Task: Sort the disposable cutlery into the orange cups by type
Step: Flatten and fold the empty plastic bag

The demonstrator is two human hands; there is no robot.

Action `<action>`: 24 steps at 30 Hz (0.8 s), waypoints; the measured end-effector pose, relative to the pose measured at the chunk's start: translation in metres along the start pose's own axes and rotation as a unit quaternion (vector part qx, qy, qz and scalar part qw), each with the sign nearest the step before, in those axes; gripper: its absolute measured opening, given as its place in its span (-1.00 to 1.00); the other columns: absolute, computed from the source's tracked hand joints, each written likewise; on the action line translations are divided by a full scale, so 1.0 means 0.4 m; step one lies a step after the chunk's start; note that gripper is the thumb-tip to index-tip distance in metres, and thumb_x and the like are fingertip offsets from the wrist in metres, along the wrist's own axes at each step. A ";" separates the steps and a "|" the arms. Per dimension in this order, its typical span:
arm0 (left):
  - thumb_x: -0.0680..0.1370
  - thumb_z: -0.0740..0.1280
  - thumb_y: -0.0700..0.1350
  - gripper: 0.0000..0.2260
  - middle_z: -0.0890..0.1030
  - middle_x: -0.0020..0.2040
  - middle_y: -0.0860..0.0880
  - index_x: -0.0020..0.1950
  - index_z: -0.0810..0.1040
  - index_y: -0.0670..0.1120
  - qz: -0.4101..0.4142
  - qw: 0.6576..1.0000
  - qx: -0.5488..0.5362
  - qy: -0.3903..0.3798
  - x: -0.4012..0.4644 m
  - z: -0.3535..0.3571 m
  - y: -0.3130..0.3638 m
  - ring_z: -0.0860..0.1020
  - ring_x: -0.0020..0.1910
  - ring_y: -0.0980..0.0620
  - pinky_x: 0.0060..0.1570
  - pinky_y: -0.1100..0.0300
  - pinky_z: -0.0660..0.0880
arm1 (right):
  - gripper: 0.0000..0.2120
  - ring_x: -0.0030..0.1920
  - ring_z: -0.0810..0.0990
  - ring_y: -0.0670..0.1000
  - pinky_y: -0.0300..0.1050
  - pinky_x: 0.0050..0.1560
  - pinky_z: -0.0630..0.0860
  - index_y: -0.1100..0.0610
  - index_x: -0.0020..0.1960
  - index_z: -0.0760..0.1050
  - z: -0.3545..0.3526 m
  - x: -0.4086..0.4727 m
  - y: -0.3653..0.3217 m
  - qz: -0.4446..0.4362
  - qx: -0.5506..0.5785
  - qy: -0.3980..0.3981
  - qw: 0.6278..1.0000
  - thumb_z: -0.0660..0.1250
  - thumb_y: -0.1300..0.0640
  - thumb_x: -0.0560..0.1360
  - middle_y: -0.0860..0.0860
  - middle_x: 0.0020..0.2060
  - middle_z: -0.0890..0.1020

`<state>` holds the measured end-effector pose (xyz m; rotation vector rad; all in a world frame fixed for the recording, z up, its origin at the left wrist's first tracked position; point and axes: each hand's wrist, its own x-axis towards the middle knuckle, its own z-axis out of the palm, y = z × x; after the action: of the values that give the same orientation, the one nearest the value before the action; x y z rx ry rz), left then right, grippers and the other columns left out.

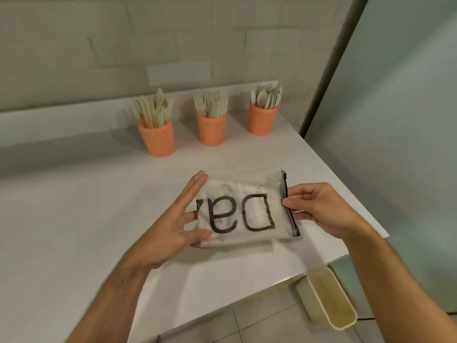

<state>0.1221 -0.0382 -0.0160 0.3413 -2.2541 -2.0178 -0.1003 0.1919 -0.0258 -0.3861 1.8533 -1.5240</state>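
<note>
Three orange cups stand in a row at the back of the white counter [74,231]: knives cup [158,137], forks cup [211,126], spoons cup [262,118]. Nearer, a translucent zip pouch [243,209] lies flat. The left hand [173,224] holds its left edge, fingers straight. The right hand [319,209] pinches the black zipper edge.

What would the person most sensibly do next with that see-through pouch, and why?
Probably set the pouch aside. The three orange cups already hold knives, forks and spoons sorted by type, no loose cutlery lies on the counter, and the right hand pinches the zipper edge while the left hand steadies the other end.
</note>
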 end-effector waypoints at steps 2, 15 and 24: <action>0.47 0.41 -0.42 -0.11 0.04 0.45 0.54 0.50 0.15 0.35 0.002 1.000 0.007 -0.011 0.023 0.056 0.001 0.24 0.41 0.42 0.34 0.25 0.41 | -0.85 -0.13 0.70 0.08 -0.08 -0.11 0.66 0.25 -0.03 0.65 -0.062 -0.032 0.009 0.005 -0.001 0.013 1.000 0.49 0.34 0.41 0.19 -0.14 0.71; 0.57 0.33 -0.25 -0.52 0.37 0.44 0.25 0.38 0.45 0.21 0.043 0.986 0.138 0.086 0.246 0.644 -0.015 0.36 0.39 0.25 0.34 0.33 0.32 | -0.87 -0.30 0.66 -0.10 -0.23 -0.22 0.65 0.19 -0.10 0.65 -0.685 -0.299 0.129 0.036 -0.125 0.064 0.989 0.47 0.39 0.43 0.02 -0.32 0.69; 0.53 0.05 0.25 -0.48 0.23 0.56 0.04 0.46 0.35 0.15 0.093 0.802 0.587 -0.057 0.468 0.923 -0.102 0.00 0.58 -0.08 0.53 -0.13 -0.08 | -0.80 -0.29 0.63 -0.09 -0.21 -0.14 0.56 -0.06 -0.17 0.65 -0.883 -0.325 0.352 0.085 -0.308 0.112 0.941 0.57 0.23 0.39 -0.04 -0.31 0.67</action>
<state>-0.1364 0.2721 -0.1146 0.0353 -3.1406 -0.3121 -0.2176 0.5702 -0.0933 -0.3285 2.4621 -0.8716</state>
